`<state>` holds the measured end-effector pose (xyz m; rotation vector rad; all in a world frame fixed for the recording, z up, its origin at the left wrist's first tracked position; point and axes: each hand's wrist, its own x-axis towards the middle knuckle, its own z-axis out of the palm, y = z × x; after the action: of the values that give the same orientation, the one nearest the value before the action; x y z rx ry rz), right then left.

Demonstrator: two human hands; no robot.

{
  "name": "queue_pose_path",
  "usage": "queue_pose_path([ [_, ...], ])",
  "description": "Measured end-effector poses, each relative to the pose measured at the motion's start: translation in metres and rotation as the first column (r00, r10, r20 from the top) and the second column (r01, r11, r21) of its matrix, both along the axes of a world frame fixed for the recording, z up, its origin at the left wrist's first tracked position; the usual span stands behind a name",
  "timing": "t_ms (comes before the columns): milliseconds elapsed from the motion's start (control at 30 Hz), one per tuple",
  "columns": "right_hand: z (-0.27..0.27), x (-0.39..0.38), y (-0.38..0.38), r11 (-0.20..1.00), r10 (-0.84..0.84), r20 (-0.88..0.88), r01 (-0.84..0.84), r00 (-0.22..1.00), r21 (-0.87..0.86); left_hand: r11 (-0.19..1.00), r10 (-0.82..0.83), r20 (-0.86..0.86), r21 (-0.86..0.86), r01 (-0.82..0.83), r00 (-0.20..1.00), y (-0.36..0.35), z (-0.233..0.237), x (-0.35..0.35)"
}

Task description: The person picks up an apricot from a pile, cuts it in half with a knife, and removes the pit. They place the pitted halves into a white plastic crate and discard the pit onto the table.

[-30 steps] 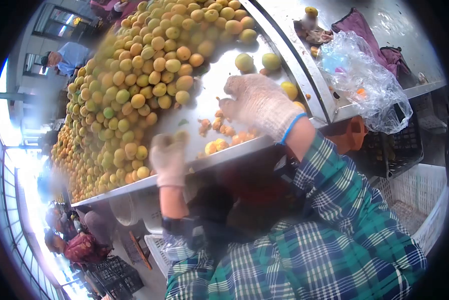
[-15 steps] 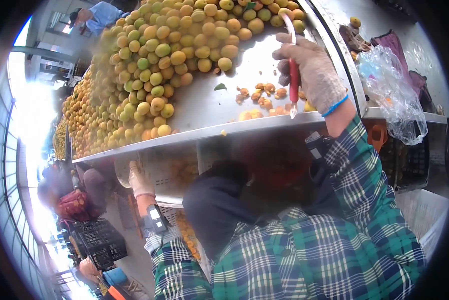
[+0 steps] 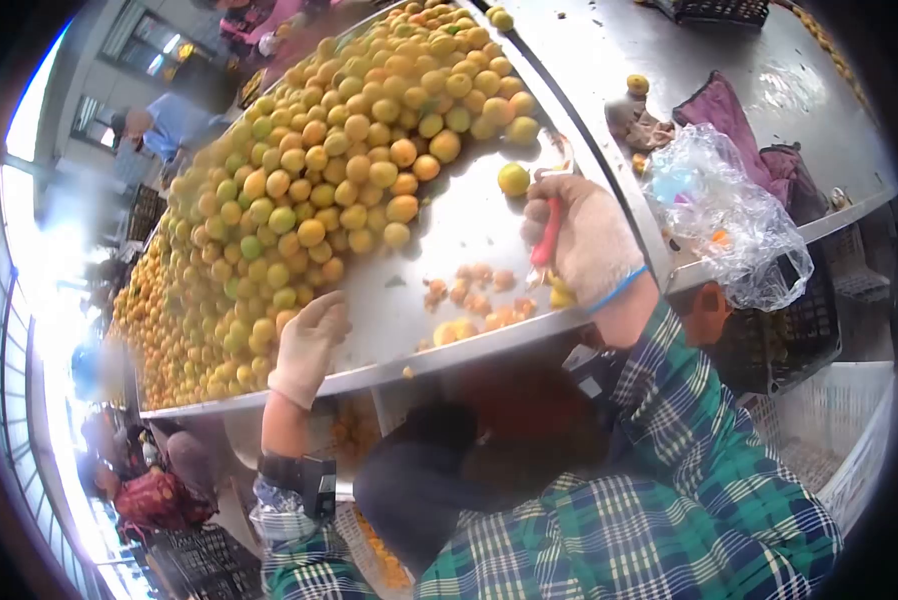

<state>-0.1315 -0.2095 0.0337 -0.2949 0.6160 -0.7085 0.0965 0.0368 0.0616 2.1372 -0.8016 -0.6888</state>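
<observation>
My right hand [image 3: 591,238], in a light glove with a blue band at the wrist, is closed around a slim red-handled tool [image 3: 547,235] with a metal tip pointing down. A single yellow apricot [image 3: 514,180] is just beside those fingers. My left hand [image 3: 311,345], in a pale glove, is over the table's front edge by the apricot heap [image 3: 309,200]. Its fingers are loosely bent and apart, and no fruit shows in them. Brownish pits [image 3: 474,285] and opened apricot pieces [image 3: 459,330] lie on the metal table [image 3: 389,335] between my hands.
A raised metal edge [image 3: 609,165] divides off another tabletop with a clear plastic bag [image 3: 729,210] and purple cloth [image 3: 724,115]. Below right stand a black crate [image 3: 784,335] and a white crate [image 3: 849,420]. A person in blue [image 3: 174,125] is beyond the heap.
My left hand has risen from beside the bin below the table to the edge of the apricot heap. My right hand still grips the tool, now tilted. The camera view has shifted.
</observation>
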Motion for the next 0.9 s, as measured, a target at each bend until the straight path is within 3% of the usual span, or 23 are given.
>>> queue_pose_path([
  [67,0.01,-0.001,0.006,1.0,-0.029,0.024,0.029,0.999,0.002,0.964,-0.234,0.237,0.181,0.194,0.943,-0.032,-0.01,0.015],
  [100,0.02,-0.002,0.008,1.0,-0.027,-0.044,0.027,0.999,-0.002,0.962,-0.246,0.237,0.18,0.206,0.94,-0.05,-0.013,0.019],
  [167,0.014,-0.003,0.006,0.999,0.047,-0.001,-0.047,0.999,-0.008,0.918,-0.319,0.346,0.342,0.198,0.882,-0.084,-0.019,0.024],
  [233,0.033,-0.003,0.015,0.991,0.031,-0.186,-0.054,0.982,-0.12,0.925,-0.299,0.363,0.339,0.174,0.883,-0.109,-0.042,0.031],
  [333,0.041,-0.007,0.017,0.958,0.07,-0.172,-0.115,0.983,-0.263,0.928,-0.244,0.522,0.37,0.04,0.818,-0.134,-0.068,0.017],
  [367,0.044,-0.007,0.018,0.951,0.101,-0.207,-0.155,0.973,-0.267,0.97,-0.209,0.622,0.229,0.08,0.754,-0.129,-0.091,0.022],
  [467,0.031,-0.003,0.02,0.886,0.158,-0.271,-0.257,0.95,-0.385,0.977,-0.142,0.667,0.212,-0.003,0.731,-0.128,-0.106,0.012],
  [567,0.01,0.013,0.028,0.796,0.118,-0.411,-0.334,0.904,-0.505,0.957,-0.173,0.54,0.289,0.012,0.823,-0.125,-0.103,0.005],
  [633,0.004,0.014,0.031,0.744,0.079,-0.481,-0.373,0.873,-0.554,0.995,-0.071,0.211,0.078,0.056,0.975,-0.127,-0.099,-0.001],
  [667,0.003,0.013,0.031,0.646,0.065,-0.583,-0.479,0.81,-0.594,0.992,0.116,-0.064,0.064,-0.112,0.991,-0.12,-0.095,-0.007],
  [700,0.002,0.012,0.032,0.541,0.033,-0.673,-0.58,0.739,-0.609,0.992,0.113,-0.061,0.064,-0.109,0.992,-0.116,-0.079,-0.02],
  [733,-0.005,0.015,0.036,0.483,-0.063,-0.679,-0.573,0.732,-0.663,0.98,0.099,-0.345,-0.128,-0.151,0.933,-0.108,-0.067,-0.031],
  [767,-0.008,0.015,0.039,0.486,-0.058,-0.681,-0.576,0.73,-0.658,0.925,0.027,-0.597,-0.289,-0.246,0.802,-0.097,-0.063,-0.039],
  [800,-0.007,0.015,0.04,0.465,-0.022,-0.691,-0.604,0.723,-0.647,0.899,-0.123,-0.45,-0.428,-0.093,0.884,-0.086,-0.065,-0.046],
  [833,-0.007,0.015,0.041,0.44,0.011,-0.701,-0.633,0.713,-0.637,0.898,-0.117,-0.453,-0.428,-0.1,0.884,-0.082,-0.059,-0.057],
  [900,-0.009,0.015,0.046,0.422,0.006,-0.69,-0.628,0.724,-0.655,0.834,-0.122,-0.689,-0.461,-0.302,0.714,-0.072,-0.042,-0.077],
])
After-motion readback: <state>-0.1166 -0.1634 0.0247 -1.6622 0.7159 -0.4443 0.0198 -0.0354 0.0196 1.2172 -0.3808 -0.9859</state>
